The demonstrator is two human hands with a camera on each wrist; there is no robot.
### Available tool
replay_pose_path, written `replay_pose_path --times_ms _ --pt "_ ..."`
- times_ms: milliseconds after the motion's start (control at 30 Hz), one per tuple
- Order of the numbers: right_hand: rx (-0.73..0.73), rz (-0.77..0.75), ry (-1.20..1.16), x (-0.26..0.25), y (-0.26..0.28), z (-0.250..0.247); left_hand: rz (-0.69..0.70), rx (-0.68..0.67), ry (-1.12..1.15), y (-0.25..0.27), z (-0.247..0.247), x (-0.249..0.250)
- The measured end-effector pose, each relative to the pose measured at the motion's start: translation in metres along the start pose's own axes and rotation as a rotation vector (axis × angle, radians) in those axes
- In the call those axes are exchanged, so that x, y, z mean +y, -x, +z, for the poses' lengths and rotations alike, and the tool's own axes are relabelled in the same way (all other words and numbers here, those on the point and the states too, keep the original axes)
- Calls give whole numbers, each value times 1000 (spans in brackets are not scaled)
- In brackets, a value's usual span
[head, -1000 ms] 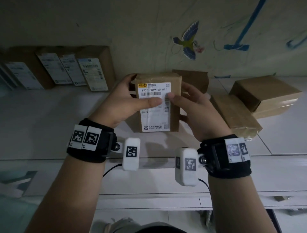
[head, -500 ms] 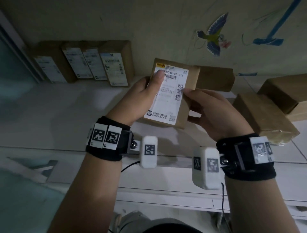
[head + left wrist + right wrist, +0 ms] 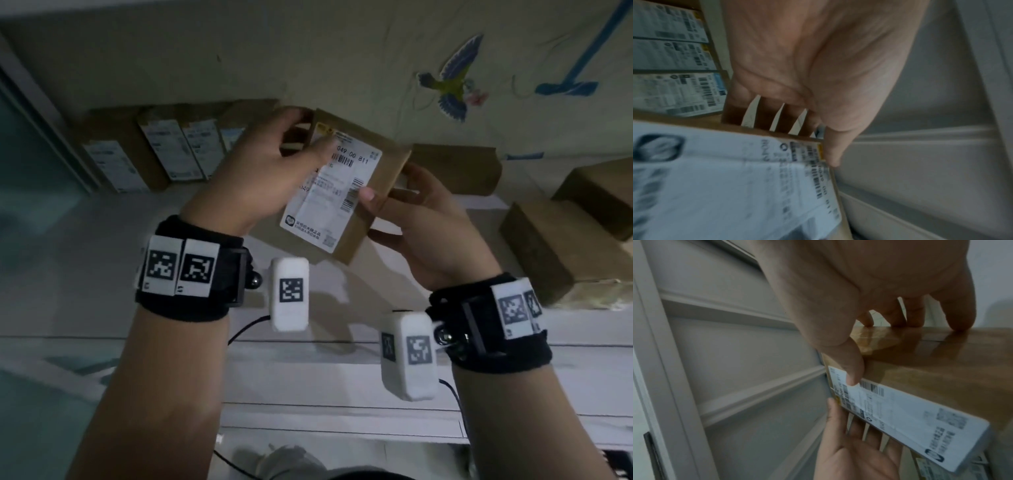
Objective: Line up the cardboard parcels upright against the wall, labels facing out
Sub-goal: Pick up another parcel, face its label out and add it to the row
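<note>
Both hands hold a cardboard parcel [image 3: 356, 192] with a white shipping label facing me, lifted and tilted above the white floor. My left hand [image 3: 274, 164] grips its upper left, thumb on the label and fingers behind. My right hand [image 3: 421, 219] grips its right side, thumb on the label's edge. The left wrist view shows the parcel's label [image 3: 725, 181] and my left hand [image 3: 812, 91]. In the right wrist view my right hand [image 3: 875, 318] pinches the parcel [image 3: 920, 379]. Several labelled parcels [image 3: 164, 154] stand upright against the wall at the left.
An unlabelled-side parcel [image 3: 455, 171] stands by the wall behind the held one. Two more cardboard boxes [image 3: 555, 246] lie at the right, one stacked behind the other. A bird sticker [image 3: 452, 85] is on the wall. A glass door edge [image 3: 30, 113] lies at the far left.
The parcel has been carried up and toward the wall, nearer the upright row, and tilted clockwise. My left hand has shifted to its upper left corner; the view has turned left.
</note>
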State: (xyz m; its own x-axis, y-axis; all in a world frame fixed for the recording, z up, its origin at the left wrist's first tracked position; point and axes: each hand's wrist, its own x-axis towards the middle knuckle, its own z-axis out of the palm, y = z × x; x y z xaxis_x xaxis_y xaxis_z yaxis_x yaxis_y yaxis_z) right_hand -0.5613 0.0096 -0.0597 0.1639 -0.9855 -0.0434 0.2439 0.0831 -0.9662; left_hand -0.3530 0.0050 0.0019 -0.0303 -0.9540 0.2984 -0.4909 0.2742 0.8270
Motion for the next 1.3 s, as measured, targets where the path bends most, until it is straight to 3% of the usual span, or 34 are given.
replay_pose_path --times_ms 233,767,1000,1200,1300 --pt "111 -68 46 -11 -19 23 16 194 -117 -39 -32 2" --pt "230 -20 146 1 -89 64 -164 109 -558 -101 -58 -59" --pt "207 1 402 3 -137 72 -104 68 -527 -110 -71 -65" --pt "112 -43 483 14 -173 75 -120 20 -503 -112 -82 -65" --pt "85 11 456 18 -191 68 -128 9 -514 -111 -82 -64"
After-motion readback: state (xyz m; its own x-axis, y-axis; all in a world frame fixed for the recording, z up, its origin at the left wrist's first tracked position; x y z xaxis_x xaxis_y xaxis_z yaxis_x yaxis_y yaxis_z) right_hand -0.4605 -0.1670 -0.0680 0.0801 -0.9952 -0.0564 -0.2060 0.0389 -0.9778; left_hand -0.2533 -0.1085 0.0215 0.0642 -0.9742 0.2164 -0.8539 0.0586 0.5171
